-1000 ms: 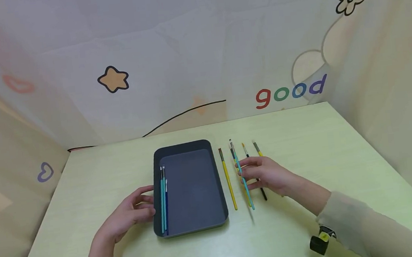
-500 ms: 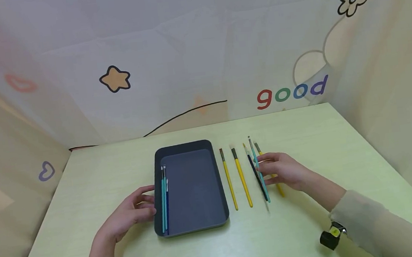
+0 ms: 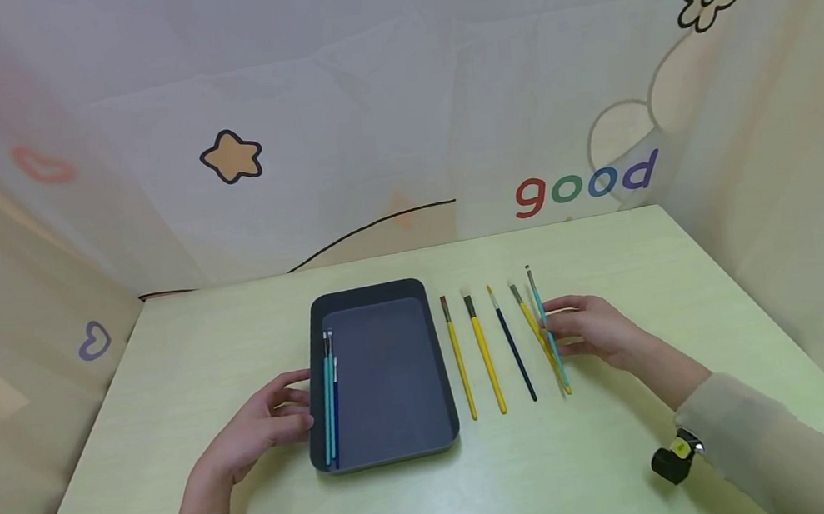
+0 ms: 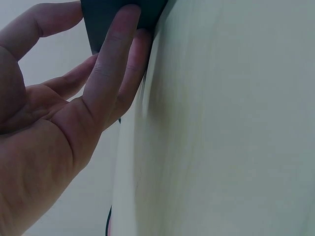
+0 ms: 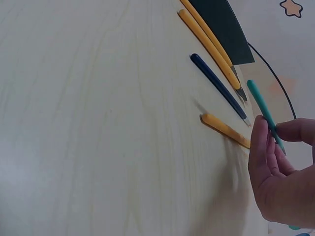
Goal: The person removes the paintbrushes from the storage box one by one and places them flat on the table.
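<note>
In the head view, the left hand [image 3: 273, 414] rests its fingertips against the near-left side of a dark grey tray [image 3: 394, 376], fingers spread and loosely bent. Along the tray's left wall lie two teal brushes [image 3: 329, 408] and a blue brush [image 3: 336, 420], close together, bristles pointing away from the person. The right hand [image 3: 593, 326] pinches a teal-handled brush [image 3: 542, 310] over the right end of a row on the pale table [image 3: 423, 507]. From the tray outward, that row runs: a first yellow brush [image 3: 460, 361], a second yellow brush [image 3: 483, 358], a navy brush [image 3: 515, 355] and a third yellow brush [image 3: 532, 320], which the held brush crosses in this view.

In the left wrist view, the fingers [image 4: 106, 73] touch the outer face of the tray with their tips, set apart from one another.

In the right wrist view, thumb [image 5: 295, 130] and fingertips close narrowly on the teal-handled brush, its handle end tilted up off the table. The third yellow brush lies just beside the hand.
</note>
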Tool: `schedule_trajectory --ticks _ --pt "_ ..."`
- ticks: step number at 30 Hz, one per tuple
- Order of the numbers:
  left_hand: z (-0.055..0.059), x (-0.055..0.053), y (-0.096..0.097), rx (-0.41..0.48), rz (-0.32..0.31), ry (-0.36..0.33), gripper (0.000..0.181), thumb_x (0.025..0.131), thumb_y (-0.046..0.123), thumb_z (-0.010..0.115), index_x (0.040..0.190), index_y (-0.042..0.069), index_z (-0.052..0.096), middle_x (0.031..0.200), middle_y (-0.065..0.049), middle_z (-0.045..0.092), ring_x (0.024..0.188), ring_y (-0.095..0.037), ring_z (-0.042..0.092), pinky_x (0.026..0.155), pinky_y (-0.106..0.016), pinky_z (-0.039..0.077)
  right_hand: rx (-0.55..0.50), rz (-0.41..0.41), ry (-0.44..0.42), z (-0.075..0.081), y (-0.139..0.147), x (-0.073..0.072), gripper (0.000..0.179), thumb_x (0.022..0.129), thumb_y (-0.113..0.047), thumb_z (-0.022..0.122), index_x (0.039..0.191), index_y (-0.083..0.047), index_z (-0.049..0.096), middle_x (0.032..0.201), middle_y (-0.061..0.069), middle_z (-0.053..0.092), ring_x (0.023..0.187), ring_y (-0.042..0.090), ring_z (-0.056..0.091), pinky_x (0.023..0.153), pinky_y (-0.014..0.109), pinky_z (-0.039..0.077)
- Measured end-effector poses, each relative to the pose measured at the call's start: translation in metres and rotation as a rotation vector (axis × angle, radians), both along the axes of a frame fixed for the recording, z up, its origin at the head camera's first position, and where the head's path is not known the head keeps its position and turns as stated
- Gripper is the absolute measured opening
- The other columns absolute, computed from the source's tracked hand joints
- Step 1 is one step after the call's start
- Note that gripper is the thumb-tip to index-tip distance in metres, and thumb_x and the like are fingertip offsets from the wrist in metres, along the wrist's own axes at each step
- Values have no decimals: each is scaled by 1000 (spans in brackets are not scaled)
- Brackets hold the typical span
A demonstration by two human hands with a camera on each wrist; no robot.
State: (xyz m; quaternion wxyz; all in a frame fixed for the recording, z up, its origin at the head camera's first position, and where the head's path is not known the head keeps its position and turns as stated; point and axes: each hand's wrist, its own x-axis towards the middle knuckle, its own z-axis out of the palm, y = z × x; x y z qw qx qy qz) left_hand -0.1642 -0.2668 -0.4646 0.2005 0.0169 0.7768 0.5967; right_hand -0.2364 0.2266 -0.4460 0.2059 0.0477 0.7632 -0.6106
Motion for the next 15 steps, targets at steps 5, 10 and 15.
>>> schedule_trajectory --ticks 5,10,15 --pt "2 0 0 17 -11 10 71 93 7 69 156 8 36 133 -23 50 112 -32 60 92 -42 57 48 -8 8 -2 8 -3 54 102 -16 62 146 7 43 122 18 64 96 21 66 82 31 59" --pt "2 0 0 18 -12 10 71 93 7 68 156 8 36 134 -23 50 113 -32 60 92 -41 58 78 0 7 -5 15 -5 51 102 -14 62 145 8 44 118 17 64 93 20 64 79 31 60" --pt "3 1 1 11 -5 7 71 93 7 69 156 8 37 134 -23 50 113 -32 60 91 -40 58 116 15 11 -6 19 -5 50 102 -14 61 144 9 45 119 18 64 91 20 64 77 30 60"
